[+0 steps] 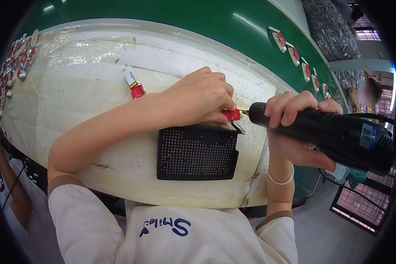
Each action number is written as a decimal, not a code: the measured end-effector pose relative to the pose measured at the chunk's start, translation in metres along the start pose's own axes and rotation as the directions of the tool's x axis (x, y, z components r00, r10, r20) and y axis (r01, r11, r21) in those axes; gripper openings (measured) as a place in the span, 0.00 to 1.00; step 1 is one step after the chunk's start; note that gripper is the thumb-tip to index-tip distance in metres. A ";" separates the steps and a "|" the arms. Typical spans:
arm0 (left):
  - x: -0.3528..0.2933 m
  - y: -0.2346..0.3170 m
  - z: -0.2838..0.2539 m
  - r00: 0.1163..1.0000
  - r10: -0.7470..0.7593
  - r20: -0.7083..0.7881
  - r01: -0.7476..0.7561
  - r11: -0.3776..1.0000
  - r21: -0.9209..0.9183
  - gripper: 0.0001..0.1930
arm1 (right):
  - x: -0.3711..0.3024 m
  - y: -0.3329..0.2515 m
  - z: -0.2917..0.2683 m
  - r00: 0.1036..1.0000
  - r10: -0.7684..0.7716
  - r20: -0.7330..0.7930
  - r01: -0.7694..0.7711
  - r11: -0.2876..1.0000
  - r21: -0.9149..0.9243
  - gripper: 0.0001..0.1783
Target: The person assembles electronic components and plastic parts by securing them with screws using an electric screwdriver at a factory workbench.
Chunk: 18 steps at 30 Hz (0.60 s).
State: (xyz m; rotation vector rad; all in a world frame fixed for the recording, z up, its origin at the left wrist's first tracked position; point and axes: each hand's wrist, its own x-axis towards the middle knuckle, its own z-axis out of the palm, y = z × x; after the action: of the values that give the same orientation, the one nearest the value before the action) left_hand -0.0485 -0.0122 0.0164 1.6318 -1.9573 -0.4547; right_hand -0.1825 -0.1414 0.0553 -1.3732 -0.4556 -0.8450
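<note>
My left hand (204, 94) pinches a small red circuit board (231, 115), steadying it just beyond the far edge of a black tray. A silver part sticks out from the board toward the tray's corner. Wrapped around a thick black electric screwdriver (334, 134), my right hand (290, 119) holds the tool nearly level. Its bit (244, 112) points left and meets the right side of the board; the exact contact is too small to make out. Many small screws stand in the holes of the black tray (198, 176).
Another red board with a silver part (135, 89) lies beyond my left forearm. A heap of similar pieces (20, 66) is at the far left. Several more sit in a row (294, 55) on the green surface at right. A co-worker's arm (17, 193) shows at left; another person (355, 99) is at right.
</note>
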 end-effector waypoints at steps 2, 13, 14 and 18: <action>0.000 0.000 0.000 1.000 -0.002 0.001 0.002 1.000 0.000 0.14 | -0.001 0.001 0.001 1.000 0.018 -0.023 -0.017 1.000 0.008 0.51; 0.001 0.003 0.008 0.996 0.046 -0.074 -0.037 0.992 0.121 0.14 | -0.001 -0.009 0.005 1.000 0.023 -0.011 -0.024 0.996 -0.091 0.51; 0.000 0.003 0.009 0.996 0.043 -0.076 -0.033 0.992 0.123 0.14 | -0.002 -0.014 0.009 0.999 0.038 0.017 -0.035 0.987 -0.160 0.50; 0.002 0.003 0.004 0.987 0.041 -0.154 0.008 0.952 0.306 0.16 | -0.013 -0.037 0.023 0.995 0.101 -0.001 -0.101 0.992 -0.079 0.46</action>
State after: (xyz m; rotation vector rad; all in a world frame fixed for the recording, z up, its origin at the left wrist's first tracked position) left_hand -0.0535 -0.0135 0.0159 1.7754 -1.9918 -0.0092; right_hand -0.2143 -0.1147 0.0748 -1.4586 -0.3554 -0.7849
